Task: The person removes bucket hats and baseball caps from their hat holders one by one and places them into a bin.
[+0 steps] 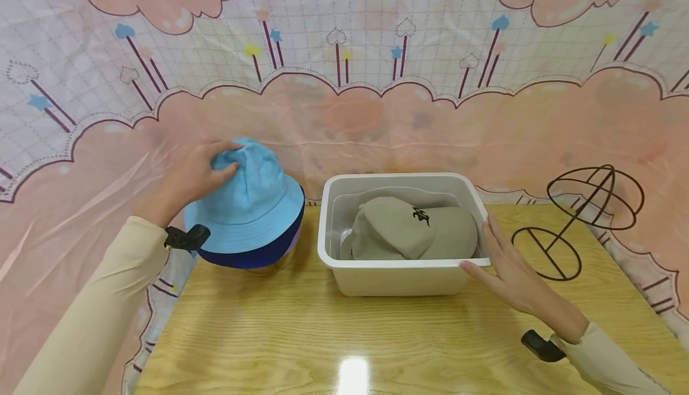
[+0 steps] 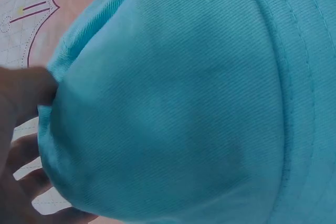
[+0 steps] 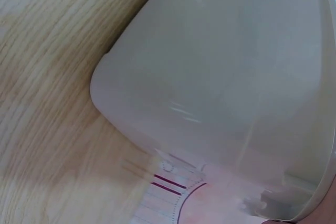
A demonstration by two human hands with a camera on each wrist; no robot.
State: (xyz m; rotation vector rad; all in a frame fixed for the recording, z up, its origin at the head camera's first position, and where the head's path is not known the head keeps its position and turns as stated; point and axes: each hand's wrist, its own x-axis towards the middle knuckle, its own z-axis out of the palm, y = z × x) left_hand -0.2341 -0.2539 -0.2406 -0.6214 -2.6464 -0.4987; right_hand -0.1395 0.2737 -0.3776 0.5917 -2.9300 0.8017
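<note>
My left hand (image 1: 196,170) pinches the crown of a light blue bucket hat (image 1: 264,194), which sits over a dark blue hat (image 1: 250,259). In the left wrist view, the thumb and fingers (image 2: 34,182) lie at the top of the light blue crown (image 2: 168,98). My right hand (image 1: 511,281) rests against the right front corner of a white plastic bin (image 1: 398,281), fingers extended along its side and thumb at the front rim. Inside the bin lies an olive-beige cap (image 1: 395,227) with a black emblem. The bin's outer wall (image 3: 210,77) fills much of the right wrist view.
A black wire hat stand (image 1: 575,218) stands to the right of the bin, behind my right hand. Part of a clear wire-like or transparent base (image 1: 264,270) shows under the hats. The wooden table (image 1: 290,341) meets a patterned cloth (image 1: 377,125) at the back and sides.
</note>
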